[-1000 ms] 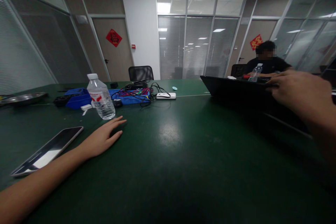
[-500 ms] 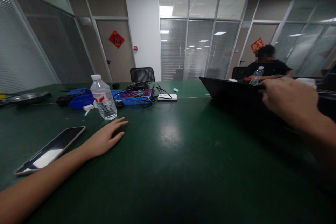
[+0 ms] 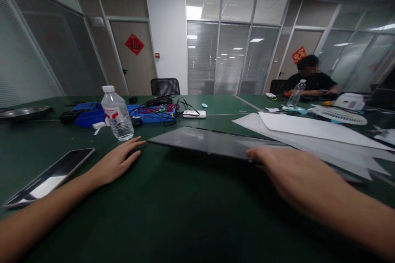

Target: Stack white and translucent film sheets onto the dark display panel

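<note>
My right hand (image 3: 293, 172) grips the near right edge of a thin dark grey laptop (image 3: 191, 139), which looks closed. It is held nearly flat, slightly tilted, just over the green table (image 3: 185, 213); the hand hides its right end. Palm down on the table, my left hand (image 3: 115, 160) lies with its fingers spread and holds nothing. A clear water bottle (image 3: 117, 117) with a white cap stands just beyond those fingers. Beside my left forearm lies a dark-screened phone (image 3: 52, 176), partly covered by the arm.
White paper sheets (image 3: 321, 131) lie beyond my right hand. A white fan (image 3: 342, 113) and another bottle (image 3: 296, 92) are farther right, near a seated person (image 3: 311, 78). Blue bins (image 3: 154, 116) with tangled wires, a white power strip (image 3: 194, 114) and a metal pan (image 3: 26, 113) sit farther back.
My right hand has brought the laptop leftward and nearer, lowering it from a steep tilt to almost flat. The paper sheets and fan have come into view. My left hand stays in place.
</note>
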`<state>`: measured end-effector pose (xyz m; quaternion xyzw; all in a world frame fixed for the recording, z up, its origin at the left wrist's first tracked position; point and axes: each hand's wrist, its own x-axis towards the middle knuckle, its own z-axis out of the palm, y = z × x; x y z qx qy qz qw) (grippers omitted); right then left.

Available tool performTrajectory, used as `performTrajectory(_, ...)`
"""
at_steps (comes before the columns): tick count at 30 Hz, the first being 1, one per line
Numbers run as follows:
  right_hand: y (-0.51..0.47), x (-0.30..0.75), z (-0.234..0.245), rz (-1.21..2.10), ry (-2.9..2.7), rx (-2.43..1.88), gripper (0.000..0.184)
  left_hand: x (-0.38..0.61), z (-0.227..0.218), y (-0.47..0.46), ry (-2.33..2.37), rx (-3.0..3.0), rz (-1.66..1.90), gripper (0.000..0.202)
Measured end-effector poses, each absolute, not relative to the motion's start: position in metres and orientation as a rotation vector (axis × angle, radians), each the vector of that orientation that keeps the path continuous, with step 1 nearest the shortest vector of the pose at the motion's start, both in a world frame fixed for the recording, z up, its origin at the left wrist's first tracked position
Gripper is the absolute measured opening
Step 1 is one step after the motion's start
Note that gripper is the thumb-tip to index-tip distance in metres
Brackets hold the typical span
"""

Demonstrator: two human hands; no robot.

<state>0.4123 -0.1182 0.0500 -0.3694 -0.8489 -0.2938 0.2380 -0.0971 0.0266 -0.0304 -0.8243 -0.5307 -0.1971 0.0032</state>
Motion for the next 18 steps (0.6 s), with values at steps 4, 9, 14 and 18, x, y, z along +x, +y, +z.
performTrajectory(4,-0.129,0.376,0.008,-0.872,-2.524,-0.767,0.028,-0.096,-0.028,0.025,-1.674,-2.575,-0.700,0.078)
performTrajectory(9,-0.116,0.381,0.002,-0.822,-2.704,-0.587,0.030,-0.089,-0.020,0.016,-1.559,-2.665,-0.702,0.067)
performTrajectory(14,-0.071,0.419,0.020,-0.366,-2.899,-0.604,0.029,-0.086,-0.013,0.007,-1.385,-2.832,-0.496,0.059)
performTrajectory(18,-0.005,0.491,0.018,-0.359,-2.714,-0.995,0.035,-0.085,-0.011,0.005,-1.338,-2.933,-0.328,0.055)
